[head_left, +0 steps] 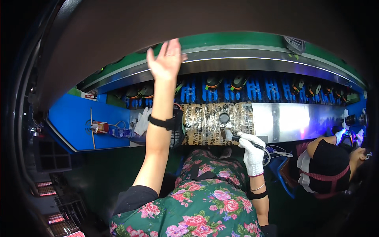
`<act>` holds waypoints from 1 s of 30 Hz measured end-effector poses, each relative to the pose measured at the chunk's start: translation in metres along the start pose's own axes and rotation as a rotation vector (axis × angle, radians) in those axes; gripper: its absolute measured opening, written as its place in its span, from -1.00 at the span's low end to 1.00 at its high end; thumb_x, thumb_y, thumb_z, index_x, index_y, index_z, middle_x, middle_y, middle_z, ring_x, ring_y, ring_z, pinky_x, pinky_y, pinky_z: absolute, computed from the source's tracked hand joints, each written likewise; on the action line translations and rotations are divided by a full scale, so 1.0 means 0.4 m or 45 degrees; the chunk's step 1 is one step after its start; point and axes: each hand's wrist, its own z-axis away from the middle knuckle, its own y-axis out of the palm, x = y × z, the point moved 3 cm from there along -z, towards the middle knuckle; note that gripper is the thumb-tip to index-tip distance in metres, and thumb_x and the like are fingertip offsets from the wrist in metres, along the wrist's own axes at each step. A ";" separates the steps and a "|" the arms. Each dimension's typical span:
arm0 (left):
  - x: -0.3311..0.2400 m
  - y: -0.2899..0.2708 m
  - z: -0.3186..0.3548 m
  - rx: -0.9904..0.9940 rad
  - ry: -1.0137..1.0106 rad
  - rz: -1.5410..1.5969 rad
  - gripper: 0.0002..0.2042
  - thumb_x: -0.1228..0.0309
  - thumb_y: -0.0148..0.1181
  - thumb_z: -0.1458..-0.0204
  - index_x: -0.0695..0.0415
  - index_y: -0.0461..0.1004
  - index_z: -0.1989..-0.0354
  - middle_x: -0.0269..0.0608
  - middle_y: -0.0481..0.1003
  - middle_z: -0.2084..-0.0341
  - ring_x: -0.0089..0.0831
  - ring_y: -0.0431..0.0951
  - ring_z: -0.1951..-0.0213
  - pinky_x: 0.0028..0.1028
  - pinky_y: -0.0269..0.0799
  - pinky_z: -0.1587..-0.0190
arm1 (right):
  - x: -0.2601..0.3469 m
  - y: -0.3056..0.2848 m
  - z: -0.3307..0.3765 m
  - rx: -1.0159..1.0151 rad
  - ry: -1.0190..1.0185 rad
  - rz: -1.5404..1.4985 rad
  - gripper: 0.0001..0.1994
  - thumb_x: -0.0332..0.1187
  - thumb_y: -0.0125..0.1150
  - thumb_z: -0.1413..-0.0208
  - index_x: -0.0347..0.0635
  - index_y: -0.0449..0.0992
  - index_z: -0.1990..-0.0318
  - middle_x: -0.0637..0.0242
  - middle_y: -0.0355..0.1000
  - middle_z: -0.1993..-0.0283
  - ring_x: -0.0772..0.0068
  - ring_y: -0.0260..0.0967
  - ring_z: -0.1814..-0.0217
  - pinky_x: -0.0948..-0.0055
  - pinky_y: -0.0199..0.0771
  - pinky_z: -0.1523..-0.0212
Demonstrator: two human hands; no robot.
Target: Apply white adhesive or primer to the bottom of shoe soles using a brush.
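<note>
Apparently, the right hand (252, 152) grips a brush-like tool (228, 135) over the taped cardboard (205, 118) — perhaps laid to catch drips — while beyond it the left hand (166, 65) spreads wide.

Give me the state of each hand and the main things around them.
Left hand: bare, open, empty.
Right hand: gloved, closed on the brush.
Black-handled brush: held, bristle end pointing left.
Loose white glove: unworn.
Plastic bottle: untouched; capped or not, too small to tell.
Cardboard sheet: covered in clear tape.
</note>
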 end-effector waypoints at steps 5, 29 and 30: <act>0.311 0.128 -0.101 0.125 0.296 -2.089 -0.08 0.02 0.43 -0.04 -0.28 0.03 -0.56 0.31 0.19 -0.38 0.16 0.31 -0.31 0.02 0.33 -0.27 | -0.007 -0.050 0.008 -0.106 -0.039 -0.072 -0.78 -0.68 0.34 -0.04 -0.43 0.67 0.12 0.04 0.66 0.10 0.42 0.57 0.29 0.50 0.58 0.24; 0.133 -0.122 0.429 -0.307 -0.127 -1.681 -0.65 0.25 0.23 -0.19 0.21 0.58 -0.05 -0.20 0.58 0.08 -0.44 0.57 0.04 -0.45 0.44 -0.11 | 0.251 -0.012 0.101 -0.014 -0.591 0.607 -0.81 -0.72 0.39 0.02 -0.40 0.64 0.21 0.06 0.63 0.05 0.24 0.63 0.05 0.38 0.67 0.02; 0.159 -0.177 0.448 -0.262 -0.404 -1.563 -0.65 0.22 0.22 -0.20 0.22 0.59 -0.03 -0.18 0.59 0.08 -0.41 0.59 0.07 -0.41 0.47 -0.09 | 0.251 0.015 0.101 0.007 -0.385 0.288 -0.83 -0.69 0.44 0.05 -0.41 0.66 0.25 0.06 0.65 0.08 0.28 0.63 0.03 0.37 0.64 -0.02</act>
